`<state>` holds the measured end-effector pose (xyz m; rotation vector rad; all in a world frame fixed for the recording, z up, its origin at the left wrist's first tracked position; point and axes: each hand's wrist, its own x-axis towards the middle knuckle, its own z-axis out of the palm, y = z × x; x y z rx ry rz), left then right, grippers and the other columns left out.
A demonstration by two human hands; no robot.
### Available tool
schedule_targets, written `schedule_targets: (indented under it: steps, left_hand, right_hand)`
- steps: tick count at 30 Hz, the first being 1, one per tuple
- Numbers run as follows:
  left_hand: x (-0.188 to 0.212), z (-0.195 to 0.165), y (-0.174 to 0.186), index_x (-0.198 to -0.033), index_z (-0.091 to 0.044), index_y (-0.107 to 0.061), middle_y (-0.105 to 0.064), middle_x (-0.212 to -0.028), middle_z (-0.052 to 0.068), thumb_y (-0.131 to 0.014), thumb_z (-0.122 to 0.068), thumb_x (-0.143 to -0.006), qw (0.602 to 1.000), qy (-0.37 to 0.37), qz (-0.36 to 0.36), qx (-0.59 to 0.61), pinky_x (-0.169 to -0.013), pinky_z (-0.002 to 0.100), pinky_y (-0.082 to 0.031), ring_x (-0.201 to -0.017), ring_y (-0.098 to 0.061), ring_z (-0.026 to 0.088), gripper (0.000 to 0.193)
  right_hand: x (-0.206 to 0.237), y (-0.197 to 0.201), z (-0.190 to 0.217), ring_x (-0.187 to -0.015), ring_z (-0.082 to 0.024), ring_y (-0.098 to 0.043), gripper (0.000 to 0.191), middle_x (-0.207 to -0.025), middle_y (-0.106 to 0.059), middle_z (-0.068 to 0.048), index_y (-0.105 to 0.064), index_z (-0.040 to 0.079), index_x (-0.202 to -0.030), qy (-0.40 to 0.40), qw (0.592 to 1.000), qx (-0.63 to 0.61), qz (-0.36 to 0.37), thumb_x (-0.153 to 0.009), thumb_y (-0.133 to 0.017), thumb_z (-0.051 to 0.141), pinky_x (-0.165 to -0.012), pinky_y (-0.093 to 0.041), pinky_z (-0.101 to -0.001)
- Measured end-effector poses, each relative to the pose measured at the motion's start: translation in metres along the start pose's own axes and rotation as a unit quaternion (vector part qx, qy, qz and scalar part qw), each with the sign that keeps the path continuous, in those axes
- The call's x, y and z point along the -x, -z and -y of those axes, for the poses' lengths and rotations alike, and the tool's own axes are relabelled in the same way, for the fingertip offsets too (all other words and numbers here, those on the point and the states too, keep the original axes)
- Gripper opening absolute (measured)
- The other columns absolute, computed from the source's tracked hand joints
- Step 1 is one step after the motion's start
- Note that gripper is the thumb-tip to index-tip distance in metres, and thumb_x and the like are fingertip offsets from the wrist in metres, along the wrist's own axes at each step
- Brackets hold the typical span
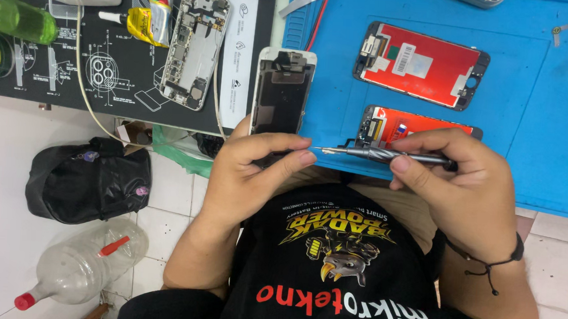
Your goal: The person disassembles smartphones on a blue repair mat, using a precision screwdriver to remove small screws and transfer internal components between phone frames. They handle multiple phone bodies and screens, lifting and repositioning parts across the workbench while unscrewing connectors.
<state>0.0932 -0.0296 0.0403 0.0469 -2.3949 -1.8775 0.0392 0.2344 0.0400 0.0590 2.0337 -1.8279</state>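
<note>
At the near edge of the blue worktop mat [545,128], a phone screen assembly [281,91] is held upright-tilted by the left hand [250,177], its dark back side turned up and its white frame showing along the edges. The left grip is pinched on the lower end of this assembly, thumb and forefinger pressed against it. A slim grey precision screwdriver [388,156] is held level in the right hand [464,188]; the right grip is closed around its shaft, fingers curled over it, and the tip is pointed left, just beside the left fingertips [305,158] at the bottom of the assembly.

Further back on the blue mat, two other display panels with red backing are laid flat: one [422,64] far from the hands, the other [415,124] partly hidden behind the right hand. To the left, on a black mat printed with white diagrams [75,71], an opened phone housing [194,48] with exposed parts is seen, with a yellow glue tube [145,24] and a green bottle [19,19] beyond it. Down on the tiled floor at the left, a black bag [88,180] and a clear plastic bottle [81,265] with a red cap are lying.
</note>
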Motion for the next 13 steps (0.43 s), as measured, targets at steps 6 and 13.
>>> schedule_targets:
  steps: [6, 13]
  left_hand:
    - [-0.007, -0.005, -0.001, -0.103, -0.003, -0.077, -0.069, -0.111, 0.01, -0.083, -0.006, -0.09, 0.999, -0.012, 0.008, -0.028, -0.092, 0.029, -0.054, -0.104, -0.07, 0.019, 0.015]
    - [-0.025, -0.017, -0.005, -0.094, -0.006, -0.08, -0.068, -0.102, 0.008, -0.085, -0.013, -0.087, 0.984, -0.002, -0.015, -0.175, -0.074, 0.029, -0.054, -0.081, -0.07, 0.02, 0.011]
  right_hand:
    - [-0.004, -0.003, -0.002, -0.081, -0.015, -0.071, 0.02, -0.101, -0.073, -0.012, -0.069, -0.005, -0.11, 0.022, 1.0, -0.002, 0.008, -0.091, -0.074, -0.002, -0.071, -0.058, -0.0255]
    - [-0.001, 0.007, -0.007, -0.086, -0.016, -0.072, 0.019, -0.107, -0.073, -0.014, -0.067, -0.004, -0.112, 0.068, 0.997, 0.01, -0.034, -0.095, -0.074, 0.0, -0.077, -0.06, -0.0264]
